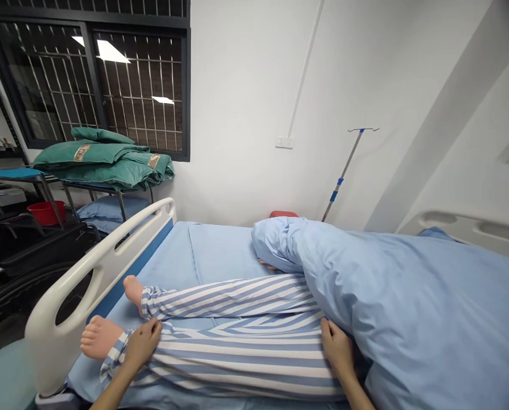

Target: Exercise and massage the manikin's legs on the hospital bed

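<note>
Left hand (142, 343) is curled onto blue-and-white striped pyjama trousers (237, 364) near the lower cuff; whether cloth is gripped cannot be told. Right hand (337, 348) is laid on the same trousers, fingers lightly bent, just beside the edge of a pale blue quilt (403, 307). Trousers are worn by a figure lying on a hospital bed, its upper body covered by the quilt. Bare feet (103, 337) are turned toward a white side rail (101, 285) over a blue sheet (220, 250). Folded green quilts (105, 159) are stacked on a metal rack (118, 188) beneath a barred window (87, 80); an IV pole (344, 176) stands by the wall.
</note>
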Available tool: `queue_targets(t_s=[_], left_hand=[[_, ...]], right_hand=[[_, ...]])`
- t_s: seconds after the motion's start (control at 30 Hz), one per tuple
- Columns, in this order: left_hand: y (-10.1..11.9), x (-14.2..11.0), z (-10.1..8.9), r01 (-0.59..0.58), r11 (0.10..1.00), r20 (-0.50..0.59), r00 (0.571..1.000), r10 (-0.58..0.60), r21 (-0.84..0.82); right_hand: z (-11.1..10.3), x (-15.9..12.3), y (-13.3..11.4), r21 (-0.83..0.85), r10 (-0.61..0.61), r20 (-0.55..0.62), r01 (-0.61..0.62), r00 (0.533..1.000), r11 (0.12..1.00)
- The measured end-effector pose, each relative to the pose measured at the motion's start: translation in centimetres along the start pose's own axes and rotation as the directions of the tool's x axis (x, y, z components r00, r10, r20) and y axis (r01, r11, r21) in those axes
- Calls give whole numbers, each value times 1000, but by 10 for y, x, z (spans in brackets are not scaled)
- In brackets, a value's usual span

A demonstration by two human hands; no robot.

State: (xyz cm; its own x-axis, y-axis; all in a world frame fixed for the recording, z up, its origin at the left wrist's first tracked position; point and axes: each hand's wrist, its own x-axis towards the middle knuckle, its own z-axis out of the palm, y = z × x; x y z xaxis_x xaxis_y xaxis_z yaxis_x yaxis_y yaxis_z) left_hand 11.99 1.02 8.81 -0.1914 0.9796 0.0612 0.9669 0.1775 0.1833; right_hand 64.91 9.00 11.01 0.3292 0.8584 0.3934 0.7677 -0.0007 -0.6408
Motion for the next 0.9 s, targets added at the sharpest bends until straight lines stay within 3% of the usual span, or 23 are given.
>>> queue_targets(t_s=[0.13, 0.27, 0.4, 0.53, 0.73, 0.83, 0.9], left_hand=[[-9, -3, 4, -31, 999, 0, 1000, 31, 45], [-1, -6, 7, 6, 991, -46, 999, 0, 132], [3, -6, 6, 10, 994, -67, 998, -3, 106], [1, -5, 6, -22, 995, -72, 997, 29, 95], [-7, -5, 14, -95, 994, -97, 990, 101, 62], [-13, -5, 19, -102, 994, -125, 987, 96, -40], [-17, -5, 23, -93, 990, -141, 987, 78, -102]], right_hand=[[2, 2, 1, -150, 50, 77, -38, 996, 988], [0, 5, -4, -302, 83, 191, -22, 978, 953], [17, -6, -30, -370, 119, 231, -25, 966, 929], [73, -49, -94, -146, 4, 256, 35, 967, 989], [176, -144, -237, 239, -208, 331, 132, 920, 962], [206, -181, -295, 402, -297, 385, 131, 874, 906], [217, -199, -319, 481, -350, 414, 125, 840, 868]])
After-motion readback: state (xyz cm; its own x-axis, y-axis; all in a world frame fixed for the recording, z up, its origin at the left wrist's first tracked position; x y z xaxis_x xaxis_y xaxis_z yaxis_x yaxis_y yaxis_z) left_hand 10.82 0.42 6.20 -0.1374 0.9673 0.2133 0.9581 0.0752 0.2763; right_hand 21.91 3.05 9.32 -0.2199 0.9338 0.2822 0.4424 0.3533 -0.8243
